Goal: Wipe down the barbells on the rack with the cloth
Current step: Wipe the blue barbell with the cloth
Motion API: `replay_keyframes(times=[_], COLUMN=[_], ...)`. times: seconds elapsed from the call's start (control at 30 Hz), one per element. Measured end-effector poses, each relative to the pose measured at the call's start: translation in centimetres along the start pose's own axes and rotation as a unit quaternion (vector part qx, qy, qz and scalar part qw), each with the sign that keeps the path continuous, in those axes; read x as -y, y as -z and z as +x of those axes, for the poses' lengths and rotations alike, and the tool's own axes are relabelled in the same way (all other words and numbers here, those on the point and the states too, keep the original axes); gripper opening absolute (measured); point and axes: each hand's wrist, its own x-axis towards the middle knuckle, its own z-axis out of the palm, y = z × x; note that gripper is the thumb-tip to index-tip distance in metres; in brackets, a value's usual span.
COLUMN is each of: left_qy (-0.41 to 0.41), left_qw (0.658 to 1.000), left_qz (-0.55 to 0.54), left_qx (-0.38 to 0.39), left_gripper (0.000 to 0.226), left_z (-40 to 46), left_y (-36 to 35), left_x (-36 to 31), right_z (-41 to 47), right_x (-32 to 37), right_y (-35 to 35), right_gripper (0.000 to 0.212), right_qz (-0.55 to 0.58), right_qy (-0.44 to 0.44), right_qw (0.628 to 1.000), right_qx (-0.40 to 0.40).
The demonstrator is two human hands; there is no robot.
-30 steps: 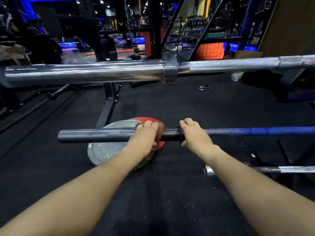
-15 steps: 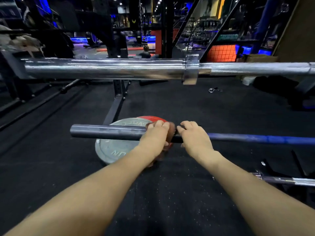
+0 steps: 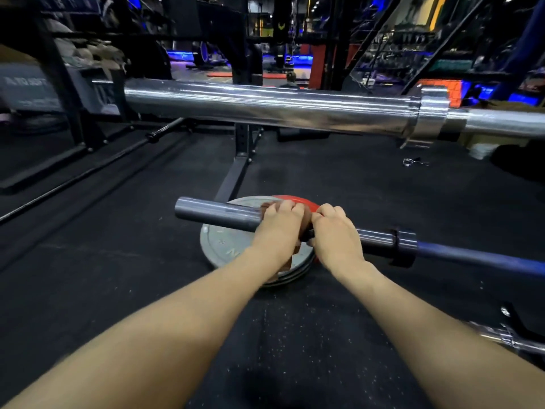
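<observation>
A dark barbell [image 3: 380, 236] with a grey sleeve end [image 3: 212, 212] and a blue shaft lies level across the middle of the view. My left hand [image 3: 280, 225] grips a brown cloth [image 3: 296, 256] wrapped over the sleeve; part of the cloth hangs below the bar. Right beside it, my right hand [image 3: 336, 234] curls round the bare sleeve, left of the collar [image 3: 402, 245]. A thick chrome barbell [image 3: 265, 109] runs across higher up, with its collar [image 3: 433, 113] at the right. A third chrome bar [image 3: 513, 340] shows at the lower right.
A stack of weight plates, grey over red [image 3: 227, 246], lies on the black rubber floor under my hands. A black rack upright and foot [image 3: 237, 172] stand behind it. A spring clip [image 3: 411, 162] lies on the floor at the right. Racks and gym gear fill the background.
My two hands have closed together on the dark bar's sleeve, further from the collar. The view has swung left, so both bars sit further right in the frame.
</observation>
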Motion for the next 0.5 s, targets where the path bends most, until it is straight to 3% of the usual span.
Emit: replay_keyframes(times=[0.23,0.4,0.5], left_qy=[0.038,0.135,0.124], left_qw=[0.999,0.990,0.984], left_qz=[0.027,0.039,0.075], left_qx=[-0.010,-0.030,-0.105], left_gripper=[0.061,0.058,0.042], left_z=[-0.9,-1.5,-2.0], left_y=[1.7,3.0,2.6], left_x=[6.6,11.6,10.4], right_z=[1.0,1.4,1.7], right_x=[2.0,3.0,3.8], right_y=[-0.1,0.1,0.4], right_gripper=[0.034,0.037,0.031], right_qz=[0.011,-0.001,-0.003], right_qy=[0.017,0.032,0.037], right_qw=[1.000,0.999,0.999], right_qx=[0.004,0.015,0.020])
